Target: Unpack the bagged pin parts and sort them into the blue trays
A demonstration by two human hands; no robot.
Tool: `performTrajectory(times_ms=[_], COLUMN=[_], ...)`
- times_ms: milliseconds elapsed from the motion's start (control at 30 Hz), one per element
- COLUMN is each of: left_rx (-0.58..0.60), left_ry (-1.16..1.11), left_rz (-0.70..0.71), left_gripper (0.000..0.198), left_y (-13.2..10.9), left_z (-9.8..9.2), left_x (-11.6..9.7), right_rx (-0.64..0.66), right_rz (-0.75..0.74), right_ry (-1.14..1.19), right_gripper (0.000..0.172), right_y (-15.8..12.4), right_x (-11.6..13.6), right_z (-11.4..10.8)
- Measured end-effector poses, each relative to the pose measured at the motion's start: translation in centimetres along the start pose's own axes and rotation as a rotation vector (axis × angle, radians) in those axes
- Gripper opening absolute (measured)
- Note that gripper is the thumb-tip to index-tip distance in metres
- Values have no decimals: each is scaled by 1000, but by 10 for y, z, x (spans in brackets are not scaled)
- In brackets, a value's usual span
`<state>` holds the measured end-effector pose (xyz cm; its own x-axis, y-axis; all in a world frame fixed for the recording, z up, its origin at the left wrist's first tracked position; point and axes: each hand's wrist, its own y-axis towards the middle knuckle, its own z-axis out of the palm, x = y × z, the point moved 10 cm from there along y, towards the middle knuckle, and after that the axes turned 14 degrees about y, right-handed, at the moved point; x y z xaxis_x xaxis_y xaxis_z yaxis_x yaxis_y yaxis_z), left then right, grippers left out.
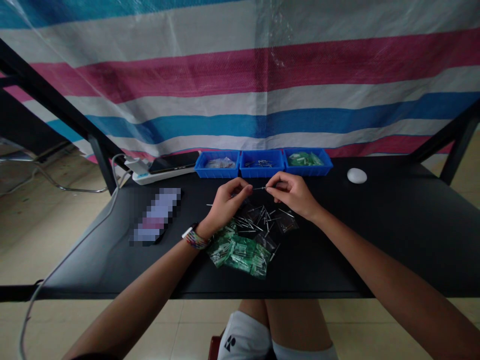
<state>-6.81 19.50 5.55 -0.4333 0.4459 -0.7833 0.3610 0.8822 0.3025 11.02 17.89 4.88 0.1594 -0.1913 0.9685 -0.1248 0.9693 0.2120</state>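
Between my two hands a thin metal pin (258, 188) is stretched level above the table. My left hand (228, 200) pinches its left end, and my right hand (292, 194) pinches the right end. Below them lies a loose pile of similar metal pins (265, 217), with a small clear bag (287, 221) at its right side. Nearer the front edge rests a green plastic bag (243, 255) full of small slim pieces. My left wrist and hand cover part of the pile's left side.
Three blue bins stand in a row behind my hands: the left bin (217, 173) holds clear bags, the middle bin (261, 172) pins, the right bin (309, 170) green bags. A phone (157, 215), a power strip (165, 173) and a white mouse-like object (357, 175) lie on the black table (337, 270).
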Motion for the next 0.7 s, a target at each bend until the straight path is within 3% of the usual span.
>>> performTrajectory(times_ms=[567,700], left_rx=[-56,-37], left_ry=[-12,0], left_rz=[61,78], left_gripper=[13,14], left_y=[0,1], left_z=[-4,-1], left_x=[-14,-10], right_rx=[-30,-97], right_rz=[21,-59], right_ry=[142,77], right_gripper=[27,28], right_y=[1,5], right_x=[-9,-2], right_z=[2,-11])
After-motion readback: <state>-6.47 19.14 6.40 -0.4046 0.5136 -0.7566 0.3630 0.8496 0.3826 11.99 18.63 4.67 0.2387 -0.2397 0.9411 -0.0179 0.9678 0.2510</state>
